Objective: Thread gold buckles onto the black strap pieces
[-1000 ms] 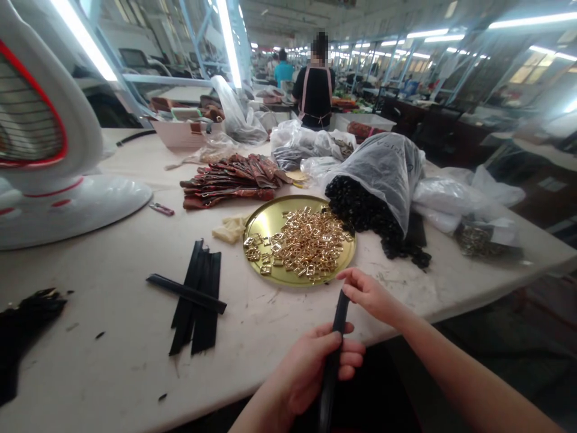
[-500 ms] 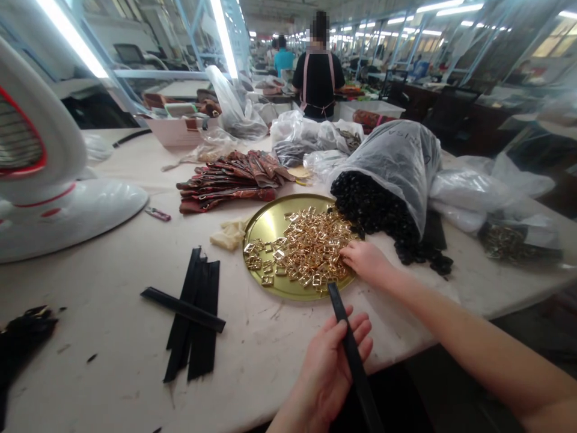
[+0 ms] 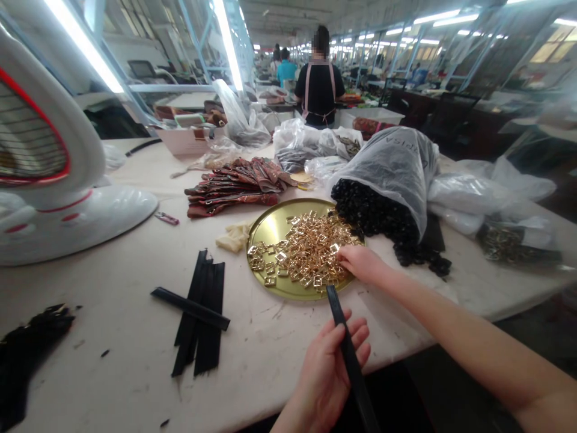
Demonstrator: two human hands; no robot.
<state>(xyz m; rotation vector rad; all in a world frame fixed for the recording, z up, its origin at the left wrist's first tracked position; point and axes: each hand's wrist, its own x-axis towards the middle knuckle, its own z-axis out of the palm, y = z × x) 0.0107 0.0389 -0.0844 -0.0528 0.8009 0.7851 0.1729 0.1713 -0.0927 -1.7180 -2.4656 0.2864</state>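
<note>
My left hand (image 3: 331, 361) is closed around a long black strap (image 3: 349, 355), the thumb on top and the fingers beneath it. The strap's far end reaches the near rim of a round gold tray (image 3: 270, 213). On that tray lies a heap of small gold buckles (image 3: 311, 246). Over the right side of the heap is my right hand (image 3: 358, 263), its fingertips pinched together on a gold buckle (image 3: 334, 247). More black straps (image 3: 210, 319) lie stacked on the table to the left, with one across the others.
A clear bag (image 3: 392, 162) spills black pieces (image 3: 374, 207) right of the tray. Behind it lie fanned brown-red strips (image 3: 238, 186). A white fan (image 3: 90, 222) stands left, near a small pink-handled tool (image 3: 166, 218). Someone in an apron (image 3: 318, 90) stands beyond the table.
My right hand has shifted slightly left, and a buckle now shows at its fingertips. The left hand keeps its hold on the strap. The view has tilted a little.
</note>
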